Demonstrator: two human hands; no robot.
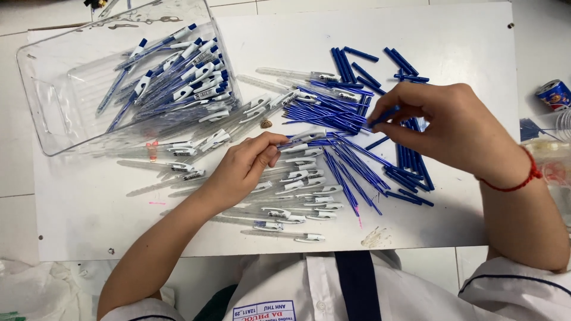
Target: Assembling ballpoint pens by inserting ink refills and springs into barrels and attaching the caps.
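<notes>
Nearest to the camera, at the bottom edge, is the person's white shirt (309, 291) with a dark strip down the middle; both forearms go out from it over the white board (464, 35) that serves as work surface.

From the head view, the left hand (241, 169) is closed around a clear pen barrel (300, 138) and grips it between thumb and fingers. This barrel lies almost left to right, with its free end pointing right and a little to the far side, toward the other hand. The right hand (452, 128) pinches a blue cap (383, 115) between thumb and forefinger; the long axis of the cap is slanted, the near end pointing left toward the barrel. The two pieces are near each other but still apart.

I judge that the step in hand is the joining of a pen: one part is ready in each hand. The next move would call for both long axes to be put in one line before the parts are pushed together, and a slanted meeting could make them jam.

Between the hands lies a heap of thin blue refills (333, 116). Loose blue caps (410, 160) are on the right, empty clear barrels (285, 205) are near the left wrist, and a clear plastic tray (47, 95) at the far left holds finished pens (184, 77).
</notes>
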